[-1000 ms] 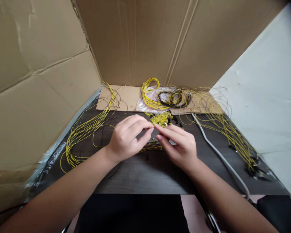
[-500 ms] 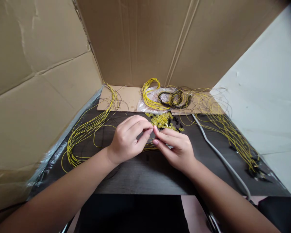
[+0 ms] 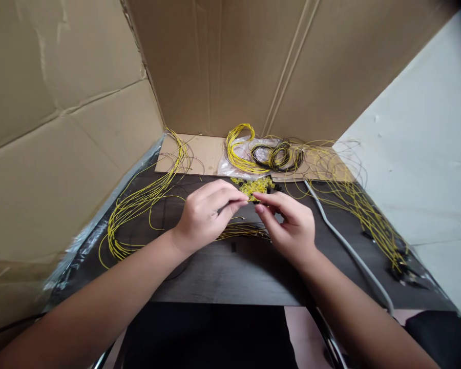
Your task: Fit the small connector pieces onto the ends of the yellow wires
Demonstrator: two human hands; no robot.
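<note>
Over the middle of the table, my left hand point(image 3: 207, 212) has thumb and forefinger pinched together. What they hold, if anything, is too small to make out. Facing it a short gap away, my right hand point(image 3: 290, 223) has its thumb and forefinger curled close, with a tiny dark bit between the tips that I cannot name. Just behind the fingertips lies a pile of small yellow pieces point(image 3: 255, 187), with small black pieces point(image 3: 277, 188) beside it. Beneath the hands runs a bundle of yellow and black wires point(image 3: 240, 230), partly hidden by my left hand.
Long yellow wires point(image 3: 128, 220) loop across the left side. Coiled yellow wire point(image 3: 234, 154) and black wire point(image 3: 282, 156) rest on plastic at the back. More yellow wires point(image 3: 353, 200) with black ends spread on the right, beside a grey cable point(image 3: 341, 238). Cardboard walls point(image 3: 230, 66) stand behind and left.
My fingertips have moved slightly apart; the right hand has shifted a little right. More of the wire bundle under the hands shows.
</note>
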